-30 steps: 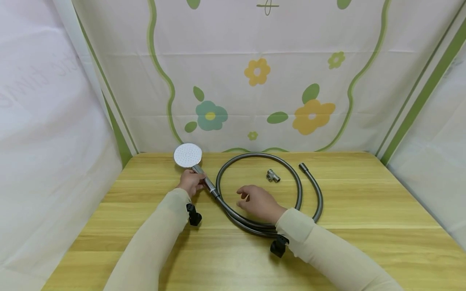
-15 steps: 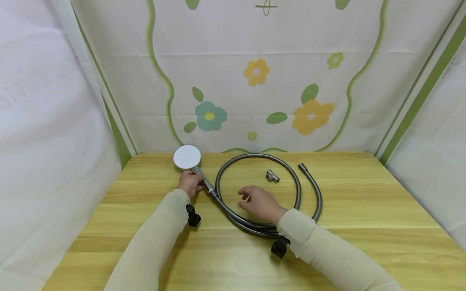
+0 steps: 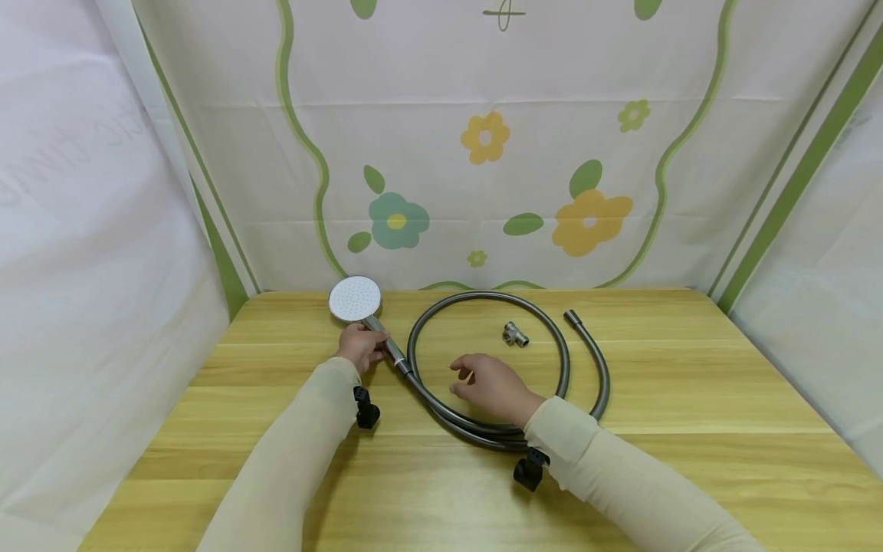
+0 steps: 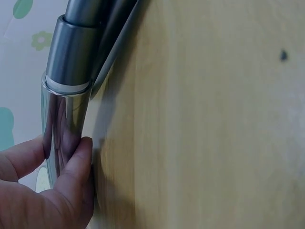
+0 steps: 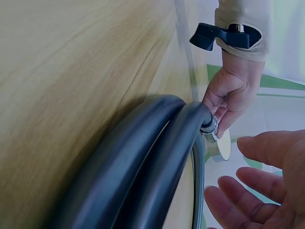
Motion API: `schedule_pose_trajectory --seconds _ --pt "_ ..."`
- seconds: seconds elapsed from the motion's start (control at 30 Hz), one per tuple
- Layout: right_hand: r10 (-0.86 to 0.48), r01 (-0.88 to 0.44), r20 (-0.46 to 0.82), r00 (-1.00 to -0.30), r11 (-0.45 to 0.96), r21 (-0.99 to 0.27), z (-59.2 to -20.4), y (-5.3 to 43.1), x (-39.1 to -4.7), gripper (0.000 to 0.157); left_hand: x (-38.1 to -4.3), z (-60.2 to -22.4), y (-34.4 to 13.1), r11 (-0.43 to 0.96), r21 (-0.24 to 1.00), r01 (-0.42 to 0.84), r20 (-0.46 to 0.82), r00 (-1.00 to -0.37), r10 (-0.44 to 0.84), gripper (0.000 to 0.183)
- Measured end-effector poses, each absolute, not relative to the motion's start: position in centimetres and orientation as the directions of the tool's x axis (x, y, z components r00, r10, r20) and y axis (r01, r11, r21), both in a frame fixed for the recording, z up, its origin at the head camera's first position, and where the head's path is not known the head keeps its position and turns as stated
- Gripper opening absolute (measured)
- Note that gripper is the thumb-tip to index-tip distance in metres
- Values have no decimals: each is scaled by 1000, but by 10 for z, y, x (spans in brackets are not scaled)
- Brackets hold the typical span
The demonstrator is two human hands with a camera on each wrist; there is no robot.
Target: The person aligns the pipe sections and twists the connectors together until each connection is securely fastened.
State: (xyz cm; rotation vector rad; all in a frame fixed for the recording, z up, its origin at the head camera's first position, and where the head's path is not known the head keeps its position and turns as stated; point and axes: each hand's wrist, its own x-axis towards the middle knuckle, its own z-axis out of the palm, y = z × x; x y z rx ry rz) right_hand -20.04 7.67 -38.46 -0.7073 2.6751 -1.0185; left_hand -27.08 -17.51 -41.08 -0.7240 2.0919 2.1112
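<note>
One metal fitting (image 3: 515, 334) inside the hose loop (image 3: 477, 295)

Left fingers (image 4: 77, 164) pinch, while right fingers (image 5: 239, 194) curve loosely.

1. On the left cloth wall (image 3: 117, 322), faint grey lettering (image 3: 69, 153) slants up toward the far corner; one piece looks like "tim", the rest too pale to read surely.
2. High on the far cloth wall (image 3: 386, 138), a thin looped mark (image 3: 504, 13) crosses a bar, illegible.
</note>
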Motion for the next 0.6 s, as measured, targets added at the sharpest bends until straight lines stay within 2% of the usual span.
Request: schedule_pose_trajectory --seconds 0.6 --pt "-496 -368 -2 -868 648 -666 -384 81 -199 33 -269 -408 -172 10 924 -383 -363 -883 -297 44"
